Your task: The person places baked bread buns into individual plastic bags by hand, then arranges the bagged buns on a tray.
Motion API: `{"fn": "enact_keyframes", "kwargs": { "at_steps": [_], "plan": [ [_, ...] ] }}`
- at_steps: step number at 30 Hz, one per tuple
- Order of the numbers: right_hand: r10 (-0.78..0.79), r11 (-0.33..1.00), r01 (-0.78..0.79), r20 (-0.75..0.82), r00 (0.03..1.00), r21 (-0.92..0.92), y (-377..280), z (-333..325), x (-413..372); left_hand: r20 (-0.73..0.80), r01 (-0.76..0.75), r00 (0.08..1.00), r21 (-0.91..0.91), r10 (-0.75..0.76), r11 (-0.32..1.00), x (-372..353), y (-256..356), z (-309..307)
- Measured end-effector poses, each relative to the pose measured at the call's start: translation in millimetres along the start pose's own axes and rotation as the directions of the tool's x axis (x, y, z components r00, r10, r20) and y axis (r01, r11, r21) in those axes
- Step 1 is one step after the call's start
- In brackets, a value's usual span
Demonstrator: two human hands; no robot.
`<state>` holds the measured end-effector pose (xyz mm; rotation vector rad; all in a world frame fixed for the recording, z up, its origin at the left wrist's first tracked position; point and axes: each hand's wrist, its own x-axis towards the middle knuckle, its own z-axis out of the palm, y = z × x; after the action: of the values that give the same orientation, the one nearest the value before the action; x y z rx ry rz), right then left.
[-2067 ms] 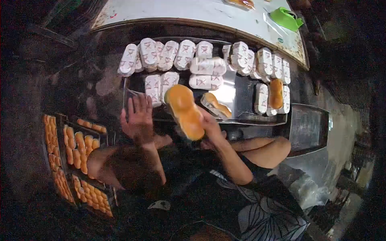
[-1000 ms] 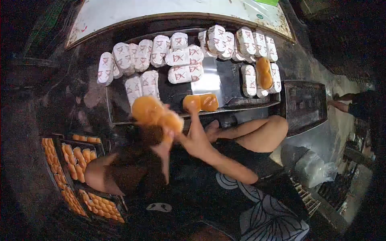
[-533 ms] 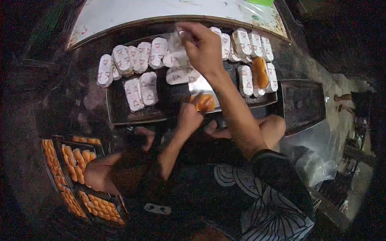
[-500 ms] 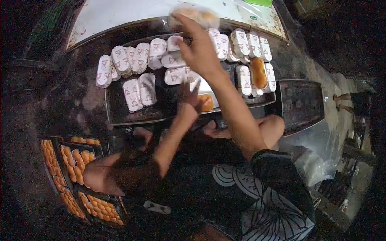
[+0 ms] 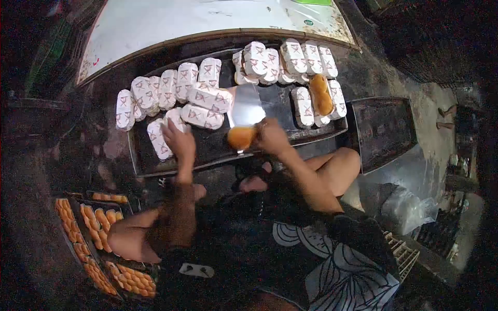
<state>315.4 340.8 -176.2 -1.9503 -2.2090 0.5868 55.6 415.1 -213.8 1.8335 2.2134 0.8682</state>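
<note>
Well, largest first: a white-topped table [image 5: 207, 23] runs along the far side, and nearer the person lies a long black tray [image 5: 210, 150]. A smaller dark tray [image 5: 384, 129] sits just to its right. Rows of golden buns [image 5: 132, 278] fill the lower left, and a clear plastic bag [image 5: 410, 210] lies at the right.

In the long tray stand stacks of white paper liners [image 5: 205, 96], round-ended and fluted at the sides. Each top carries a repeated reddish-brown print, angular crossing strokes; any lettering in it is too small to read.

The left hand [image 5: 180, 144] stretches its fingers onto a front-left stack; whether they pinch a liner cannot be told. The right hand [image 5: 273, 137], blurred, has its fingers at the right end of a bun [image 5: 240, 138] by the tray's near edge; how firmly they close on it is unclear. Another bun [image 5: 321, 97] lies across the liners at the right.

Smallest are the table's marks: a green oval sticker [image 5: 308, 22], its wording illegible, and a red smudge [image 5: 96, 61] near the left edge.
</note>
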Motion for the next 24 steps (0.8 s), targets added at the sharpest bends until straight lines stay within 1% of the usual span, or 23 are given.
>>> {"fn": "enact_keyframes", "kwargs": {
  "at_steps": [1,2,3,4,5,6,7,8,9,10,11,12,13,15,16,17,18,19,20,21,22,23,24],
  "plan": [
    [0.118,0.992,-0.112,-0.137,0.983,0.055,14.7,-12.1,0.5,0.071,-0.09,0.993,-0.007,0.09,0.996,-18.7,16.6,-5.5],
    [0.237,0.97,-0.212,-0.266,0.935,0.119,31.2,-24.0,5.8,0.139,-0.177,0.974,-0.023,0.178,0.984,-38.0,36.6,-8.9],
    [0.376,0.923,-0.374,-0.399,0.836,0.086,41.6,-30.8,12.4,0.288,-0.304,0.898,-0.138,0.332,0.943,-55.4,63.1,-14.4],
    [0.486,0.845,-0.528,-0.525,0.698,0.08,46.8,-35.3,18.0,0.411,-0.402,0.774,-0.267,0.481,0.876,-73.8,85.4,-20.0],
    [0.302,0.84,-0.534,-0.735,0.608,-0.096,54.6,-24.2,23.7,0.445,-0.512,0.68,-0.283,0.584,0.811,-94.9,97.9,-18.9],
    [0.305,0.838,-0.538,-0.741,0.599,-0.089,44.2,-24.3,23.6,0.472,-0.613,0.569,-0.301,0.673,0.73,-107.9,100.9,-13.4],
    [0.282,0.864,-0.487,-0.68,0.677,-0.126,24.7,-24.1,24.3,0.462,-0.621,0.569,-0.301,0.68,0.724,-110.9,94.7,-3.4],
    [0.256,0.888,-0.432,-0.607,0.752,-0.161,6.0,-22.7,23.3,0.641,-0.478,0.518,-0.332,0.567,0.813,-113.5,88.1,6.2],
    [0.32,0.905,-0.414,-0.486,0.813,-0.097,-5.1,-8.4,22.1,0.795,-0.323,0.419,-0.322,0.44,0.89,-114.5,84.0,10.4],
    [0.372,0.913,-0.407,-0.354,0.858,-0.026,-10.4,8.7,18.1,0.794,-0.327,0.416,-0.324,0.443,0.888,-108.5,84.3,9.4],
    [0.378,0.911,-0.411,-0.353,0.856,-0.022,-11.0,17.2,9.8,0.843,-0.423,0.395,-0.185,0.364,0.887,-99.1,85.2,6.1],
    [0.356,0.933,-0.355,-0.276,0.893,0.056,-12.1,25.5,2.9,0.883,-0.514,0.382,-0.043,0.274,0.857,-91.3,80.6,0.9],
    [0.321,0.945,-0.298,-0.202,0.925,0.136,-17.2,26.3,-2.7,0.885,-0.517,0.379,-0.04,0.271,0.855,-85.0,69.2,-4.0],
    [0.257,0.947,-0.15,-0.386,0.886,0.285,-33.7,17.4,-35.7,0.739,-0.544,0.456,-0.209,0.496,0.813,-76.8,48.4,-13.2],
    [0.346,0.824,-0.181,-0.224,0.911,0.537,-48.2,5.8,-57.3,0.756,-0.515,0.428,-0.246,0.495,0.821,-63.1,57.5,-36.0],
    [0.331,0.595,-0.212,0.003,0.943,0.775,-61.8,2.0,-79.2,0.726,-0.509,0.447,-0.274,0.523,0.816,-55.5,58.3,-48.0],
    [0.192,0.646,-0.222,0.126,0.973,0.731,-67.7,16.0,-101.2,0.693,-0.503,0.468,-0.301,0.548,0.81,-53.1,60.3,-55.1],
    [0.007,0.635,-0.048,0.057,0.998,0.771,-81.1,8.4,-110.4,0.696,-0.502,0.459,-0.311,0.553,0.807,-54.2,67.0,-59.3],
    [0.023,0.675,-0.123,0.147,0.989,0.727,-91.9,-1.3,-114.1,0.663,-0.383,0.512,-0.392,0.546,0.836,-56.8,73.5,-63.2],
    [0.152,0.709,-0.178,0.099,0.983,0.683,-98.3,-5.9,-109.7,0.633,-0.255,0.571,-0.469,0.523,0.846,-60.5,80.1,-68.3],
    [0.265,0.735,-0.232,0.045,0.963,0.637,-100.8,-7.6,-105.4,0.633,-0.245,0.58,-0.465,0.513,0.851,-64.8,88.1,-75.1],
    [0.248,0.738,-0.226,0.056,0.967,0.635,-97.9,-3.8,-104.2,0.727,-0.178,0.53,-0.409,0.437,0.895,-68.6,98.1,-83.8],
    [0.305,0.768,-0.249,0.005,0.952,0.59,-93.2,2.9,-102.3,0.806,-0.116,0.473,-0.343,0.355,0.932,-70.1,109.4,-94.7]
  ]
}}
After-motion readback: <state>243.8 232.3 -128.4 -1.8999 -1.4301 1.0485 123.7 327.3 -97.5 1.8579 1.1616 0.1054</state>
